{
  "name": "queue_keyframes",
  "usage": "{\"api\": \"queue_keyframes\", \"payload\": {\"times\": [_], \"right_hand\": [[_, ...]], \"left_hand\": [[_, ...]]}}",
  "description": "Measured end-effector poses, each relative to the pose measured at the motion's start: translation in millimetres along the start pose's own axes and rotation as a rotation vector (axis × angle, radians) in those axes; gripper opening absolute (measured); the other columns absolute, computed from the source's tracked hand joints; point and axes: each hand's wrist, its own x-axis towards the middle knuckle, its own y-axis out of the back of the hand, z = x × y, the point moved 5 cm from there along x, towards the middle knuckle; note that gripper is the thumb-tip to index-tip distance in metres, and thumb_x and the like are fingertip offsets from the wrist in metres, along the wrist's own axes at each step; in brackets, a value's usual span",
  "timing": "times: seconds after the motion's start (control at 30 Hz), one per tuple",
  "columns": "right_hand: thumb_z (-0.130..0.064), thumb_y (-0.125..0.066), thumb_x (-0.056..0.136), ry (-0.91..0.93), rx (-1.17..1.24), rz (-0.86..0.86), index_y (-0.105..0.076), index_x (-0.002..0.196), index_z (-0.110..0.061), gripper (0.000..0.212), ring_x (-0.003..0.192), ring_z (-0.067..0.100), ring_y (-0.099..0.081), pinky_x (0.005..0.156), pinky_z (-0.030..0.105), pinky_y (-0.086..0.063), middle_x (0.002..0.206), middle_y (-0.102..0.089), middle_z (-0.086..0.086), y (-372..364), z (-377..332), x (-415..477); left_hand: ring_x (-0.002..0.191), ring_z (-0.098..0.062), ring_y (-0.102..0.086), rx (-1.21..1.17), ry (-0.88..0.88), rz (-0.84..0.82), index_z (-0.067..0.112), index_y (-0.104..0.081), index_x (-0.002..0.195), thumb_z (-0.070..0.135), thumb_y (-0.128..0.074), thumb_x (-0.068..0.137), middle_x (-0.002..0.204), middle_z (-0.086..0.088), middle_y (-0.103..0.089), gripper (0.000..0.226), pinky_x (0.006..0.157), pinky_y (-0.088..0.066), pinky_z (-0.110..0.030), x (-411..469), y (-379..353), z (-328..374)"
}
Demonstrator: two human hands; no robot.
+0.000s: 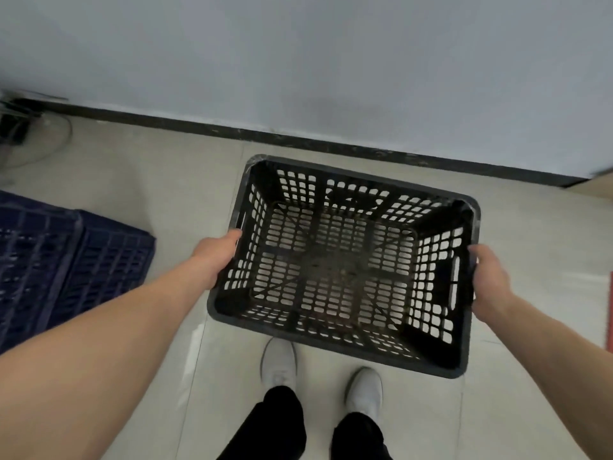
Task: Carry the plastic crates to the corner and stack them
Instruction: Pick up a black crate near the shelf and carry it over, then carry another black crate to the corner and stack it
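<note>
Head view: black crate gripped between left hand and right hand.

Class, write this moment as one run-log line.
left hand: grips black crate, left side | right hand: grips right side | blue crates: on floor, left | stacked: not yet

We see a black crate of matt perforated plastic, a blue crate of ribbed plastic, smooth pale floor tiles, matt painted wall, our grey cloth shoes
</note>
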Motion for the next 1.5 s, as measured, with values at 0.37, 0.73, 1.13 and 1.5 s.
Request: {"api": "queue_keyframes", "payload": {"times": [0.37, 0.73, 1.13, 1.5], "right_hand": [[-0.068, -0.06, 0.063, 0.027, -0.335, 0.024, -0.057, 0.13, -0.017, 0.084, 0.105, 0.036, -0.068, 0.099, 0.056, -0.054, 0.12, -0.069, 0.009, -12.3, 15.1, 3.4], [-0.057, -0.059, 0.092, 0.294, -0.563, -0.231, -0.029, 0.163, -0.021, 0.085, 0.152, 0.028, -0.033, 0.121, 0.048, -0.028, 0.166, -0.034, 0.003, -79.7, -82.1, -193.5], [-0.067, -0.058, 0.085, 1.14, -1.49, -0.474, -0.022, 0.163, -0.028, 0.095, 0.157, 0.031, -0.017, 0.124, 0.056, -0.024, 0.172, -0.015, 0.009, -86.9, -150.7, -429.6], [-0.039, -0.075, 0.083, 1.915, -1.743, -0.683, 0.013, 0.162, -0.04, 0.118, 0.159, 0.03, 0.004, 0.12, 0.056, -0.03, 0.169, 0.026, 0.005, -91.1, -99.6, -639.2]], "left_hand": [[0.079, -0.016, -0.062, 0.023, 0.069, -0.151, 0.015, -0.063, 0.119, 0.057, -0.047, 0.099, 0.096, -0.002, -0.071, 0.049, 0.057, -0.037, -0.033, -9.4, -23.6, -9.5], [0.141, -0.029, -0.04, -0.046, -0.075, -0.128, 0.009, -0.047, 0.146, 0.047, -0.045, 0.103, 0.152, -0.011, -0.046, 0.057, 0.113, -0.029, -0.041, -180.5, 62.9, 24.5], [0.151, -0.025, -0.019, 0.468, -0.529, 0.238, 0.019, -0.034, 0.154, 0.066, -0.056, 0.088, 0.166, -0.006, -0.016, 0.084, 0.12, -0.025, -0.046, -358.2, 204.6, -15.6], [0.154, -0.027, 0.008, 0.616, -0.473, 0.628, 0.03, -0.017, 0.159, 0.068, -0.059, 0.084, 0.167, 0.004, 0.013, 0.094, 0.119, -0.019, -0.061, -505.8, 308.4, -171.5]]}}
